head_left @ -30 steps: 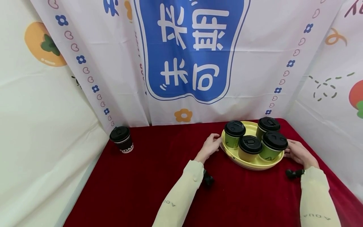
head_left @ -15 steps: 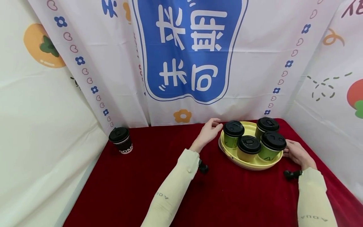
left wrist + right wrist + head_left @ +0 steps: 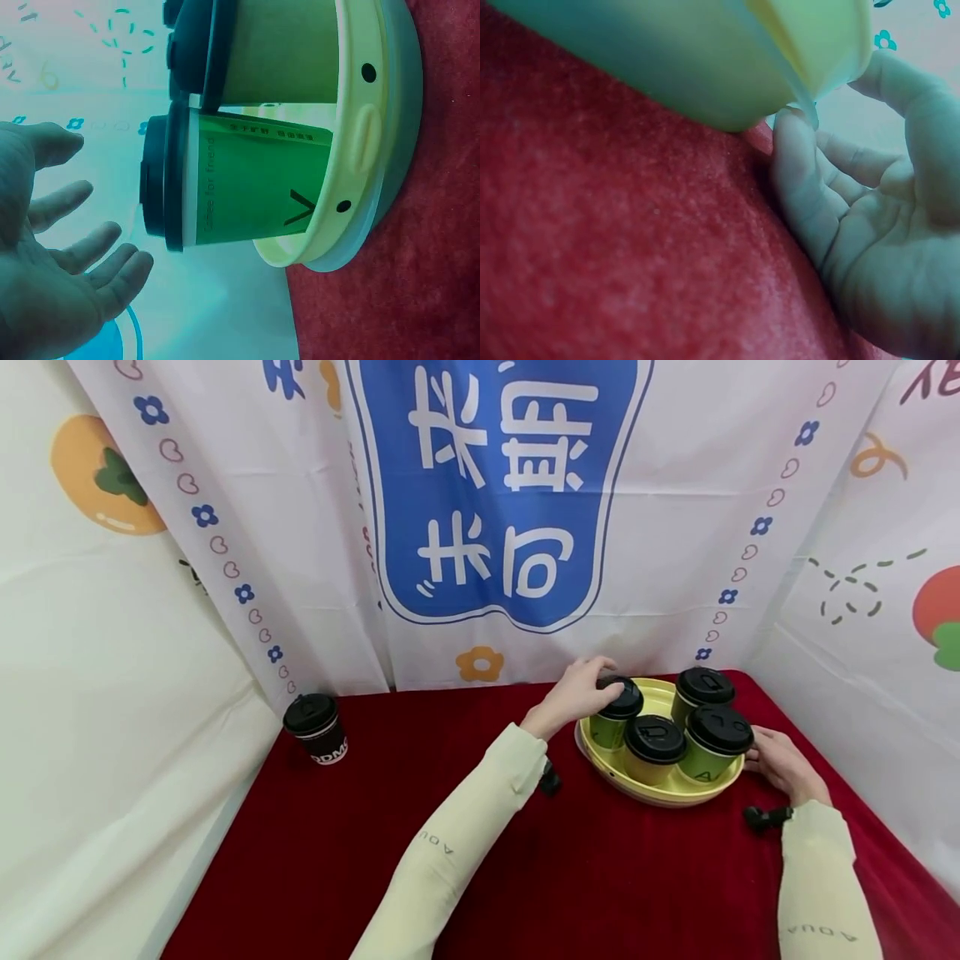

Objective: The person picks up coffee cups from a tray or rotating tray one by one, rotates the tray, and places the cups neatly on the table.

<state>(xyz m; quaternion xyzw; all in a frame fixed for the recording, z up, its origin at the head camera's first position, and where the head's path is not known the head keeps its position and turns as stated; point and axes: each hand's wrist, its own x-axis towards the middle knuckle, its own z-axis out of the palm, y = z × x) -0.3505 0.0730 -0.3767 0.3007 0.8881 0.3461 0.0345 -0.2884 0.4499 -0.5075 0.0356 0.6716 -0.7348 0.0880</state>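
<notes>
My left hand [image 3: 576, 693] is at the lid of the left-hand green paper cup [image 3: 606, 733]. In the left wrist view its fingers [image 3: 94, 247] are spread and loosely bent, with a gap before the black lid [image 3: 165, 180]. This cup stands upright in a round yellow tray [image 3: 637, 787] with several other lidded cups. At the tray's right side my right hand [image 3: 783, 762] pinches the rim. Seen from the right wrist, one digit lies against the upper rim and another touches the lower edge; the far fingertips are partly hidden.
A black lidded cup [image 3: 324, 731] stands alone at the table's back left. Red cloth [image 3: 600, 877] covers the table. Printed white curtains [image 3: 675, 577] hang close behind and on both sides. In the tray, a tan cup [image 3: 648, 770] adjoins the left green cup.
The left hand has let go of the tray's left rim, risen, and moved right over the left green cup's lid. The right hand stays at the rim; tray and cups look unmoved.
</notes>
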